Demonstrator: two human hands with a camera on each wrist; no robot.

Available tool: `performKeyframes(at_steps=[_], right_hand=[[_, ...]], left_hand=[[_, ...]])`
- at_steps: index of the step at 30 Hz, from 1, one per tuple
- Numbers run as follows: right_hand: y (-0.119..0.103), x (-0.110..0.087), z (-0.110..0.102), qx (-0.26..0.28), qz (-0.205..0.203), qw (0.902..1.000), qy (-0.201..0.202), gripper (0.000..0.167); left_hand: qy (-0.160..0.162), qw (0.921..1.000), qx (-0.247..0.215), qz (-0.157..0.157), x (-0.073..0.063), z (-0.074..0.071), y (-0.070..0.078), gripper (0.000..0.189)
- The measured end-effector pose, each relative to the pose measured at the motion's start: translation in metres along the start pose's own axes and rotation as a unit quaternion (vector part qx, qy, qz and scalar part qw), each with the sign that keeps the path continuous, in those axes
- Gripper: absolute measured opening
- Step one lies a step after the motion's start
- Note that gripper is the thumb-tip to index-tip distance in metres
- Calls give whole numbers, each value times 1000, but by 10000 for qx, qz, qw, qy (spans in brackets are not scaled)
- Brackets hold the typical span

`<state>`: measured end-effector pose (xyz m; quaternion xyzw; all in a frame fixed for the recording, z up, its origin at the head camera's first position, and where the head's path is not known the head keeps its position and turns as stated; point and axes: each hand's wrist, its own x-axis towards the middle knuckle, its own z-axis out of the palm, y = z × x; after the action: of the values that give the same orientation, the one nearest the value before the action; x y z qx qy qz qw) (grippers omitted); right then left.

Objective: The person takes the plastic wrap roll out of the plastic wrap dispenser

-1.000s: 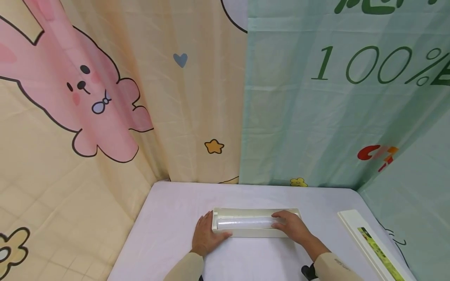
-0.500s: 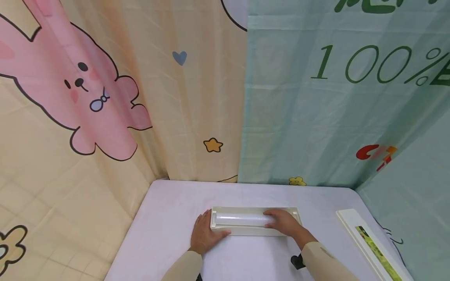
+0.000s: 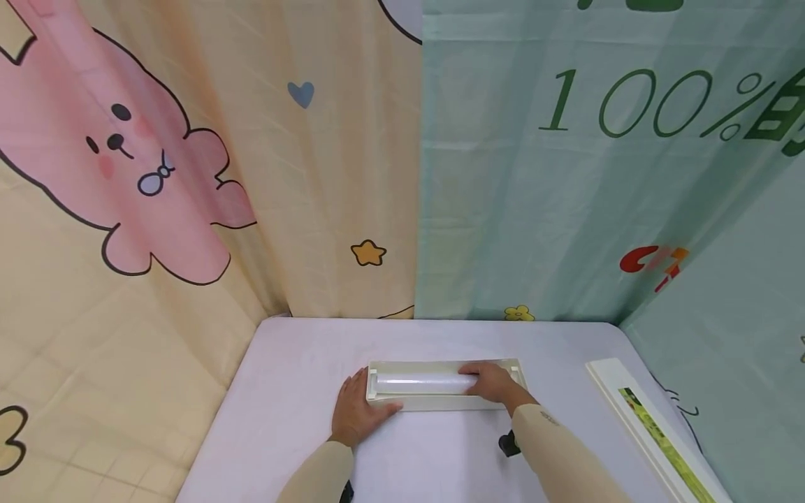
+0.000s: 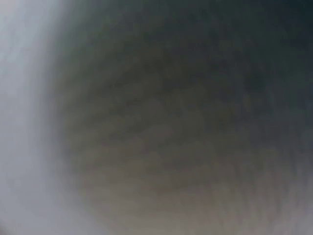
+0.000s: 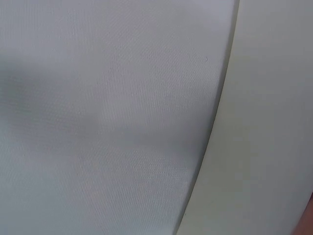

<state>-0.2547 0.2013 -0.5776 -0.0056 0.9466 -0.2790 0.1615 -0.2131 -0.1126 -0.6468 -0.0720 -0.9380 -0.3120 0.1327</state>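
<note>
The lid (image 3: pixel 657 436) is already off at lower right, while the roll (image 3: pixel 415 383) sits inside the box (image 3: pixel 440 403) at lower centre, the right hand (image 3: pixel 494 383) gripping it, the left hand (image 3: pixel 356 412) spread against the box's end

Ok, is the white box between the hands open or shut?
Open: in the head view, the shiny roll shows inside the box, and the right hand grips the roll from above.
</note>
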Motion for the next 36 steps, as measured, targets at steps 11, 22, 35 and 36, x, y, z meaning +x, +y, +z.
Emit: performKeyframes(at_steps=[11, 22, 35, 36], right_hand=[[0, -4, 8, 128, 132, 9997, 164, 47], [0, -4, -3, 54, -74, 9999, 56, 50], [-4, -11, -8, -258, -294, 9992, 102, 50], [-5, -12, -8, -279, -322, 9990, 117, 50]], left_hand=[[79, 9999, 6, 139, -3, -1, -4, 104], [237, 9993, -11, 273, 1, 3, -5, 107], [348, 9991, -111, 234, -1, 3, -3, 104], [372, 9989, -120, 259, -2, 3, -3, 103]])
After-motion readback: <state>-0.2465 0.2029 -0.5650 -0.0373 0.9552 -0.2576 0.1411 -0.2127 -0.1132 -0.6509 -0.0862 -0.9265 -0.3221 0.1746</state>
